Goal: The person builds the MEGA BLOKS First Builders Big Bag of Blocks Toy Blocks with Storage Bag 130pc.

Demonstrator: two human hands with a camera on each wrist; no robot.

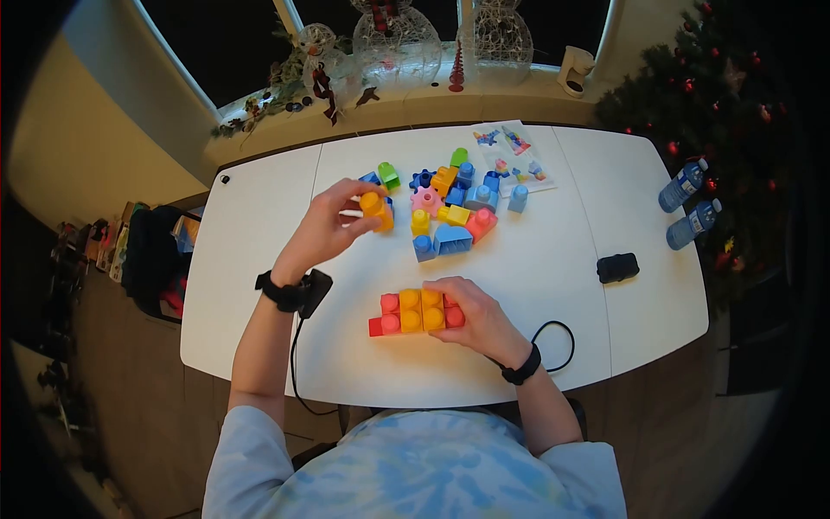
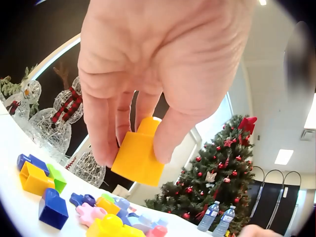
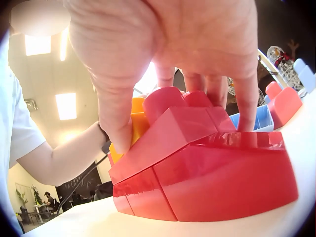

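Note:
My left hand (image 1: 322, 227) is raised over the left side of the block pile, pinching an orange block (image 2: 138, 160) between thumb and fingertips. Nearer my body, my right hand (image 1: 482, 322) grips the right end of a built row of red and orange blocks (image 1: 411, 313). Two orange blocks sit in the middle of that row, with red ones at both sides. In the right wrist view, the thumb and fingers straddle the row above a wide, sloped red base (image 3: 227, 177) resting on the table.
Loose blocks lie beyond the hands, among them a pink gear (image 1: 426, 201), a light blue block (image 1: 453, 240) and a green one (image 1: 388, 176). An instruction sheet (image 1: 540, 177) lies behind them. To the right are a black case (image 1: 617, 268) and two water bottles (image 1: 683, 185).

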